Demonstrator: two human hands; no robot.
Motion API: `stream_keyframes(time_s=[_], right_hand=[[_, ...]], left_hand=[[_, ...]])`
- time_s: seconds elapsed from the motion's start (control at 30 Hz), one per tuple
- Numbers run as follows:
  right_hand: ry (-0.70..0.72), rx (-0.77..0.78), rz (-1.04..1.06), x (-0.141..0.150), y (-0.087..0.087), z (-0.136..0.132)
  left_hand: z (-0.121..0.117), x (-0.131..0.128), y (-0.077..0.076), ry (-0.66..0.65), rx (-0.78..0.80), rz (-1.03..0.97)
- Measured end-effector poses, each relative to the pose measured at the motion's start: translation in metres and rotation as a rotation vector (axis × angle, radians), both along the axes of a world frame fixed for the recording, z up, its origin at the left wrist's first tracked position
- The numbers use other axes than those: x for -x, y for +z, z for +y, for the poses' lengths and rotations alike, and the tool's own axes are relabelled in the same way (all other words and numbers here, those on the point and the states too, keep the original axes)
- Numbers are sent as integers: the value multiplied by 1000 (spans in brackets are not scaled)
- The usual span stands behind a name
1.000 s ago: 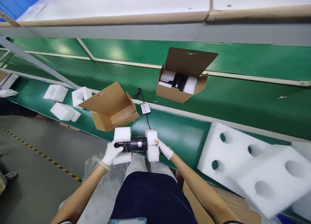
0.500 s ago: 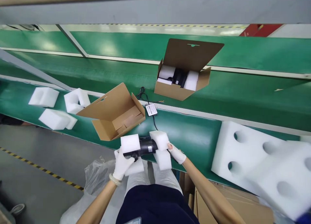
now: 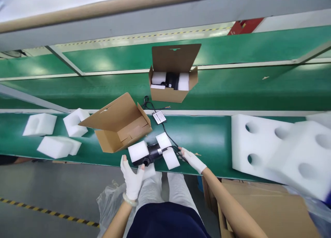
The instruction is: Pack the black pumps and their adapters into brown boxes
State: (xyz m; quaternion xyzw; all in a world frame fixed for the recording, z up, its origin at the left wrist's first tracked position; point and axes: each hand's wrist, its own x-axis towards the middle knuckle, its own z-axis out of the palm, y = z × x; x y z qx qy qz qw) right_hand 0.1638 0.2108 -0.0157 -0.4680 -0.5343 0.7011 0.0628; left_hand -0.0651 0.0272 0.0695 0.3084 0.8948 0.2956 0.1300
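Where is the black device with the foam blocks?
Head view: the black device lies on the green belt between the person's left hand and right hand, beside an open cardboard box.

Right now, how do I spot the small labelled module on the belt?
On the lower green conveyor belt, find the lower of the two open cardboard boxes. Just right of it lies a small flat module with a white label, set apart by its thin black cable running down toward the foam-capped black cylinder.
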Motion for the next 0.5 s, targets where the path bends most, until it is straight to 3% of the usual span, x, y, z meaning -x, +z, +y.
stream_keyframes(time_s=[0.13, 0.2, 0.27, 0.37, 0.43, 0.5], right_hand=[[227, -182, -152, -36, 19, -9], [356, -296, -263, -39, 38, -4], [503, -421, -412, -36, 57, 4], [657, -517, -609, -28, 69, 11], [642, -420, -591, -28, 65, 5], [533, -227, -429, -33, 54, -10]], left_hand=[[45, -44, 17, -568, 103, 179], [73, -63, 14, -722, 218, 223], [91, -74, 6, -767, 301, 268], [97, -78, -4, -738, 342, 311], [93, -78, -6, -705, 346, 333], [90, -79, -7, -692, 352, 340]])
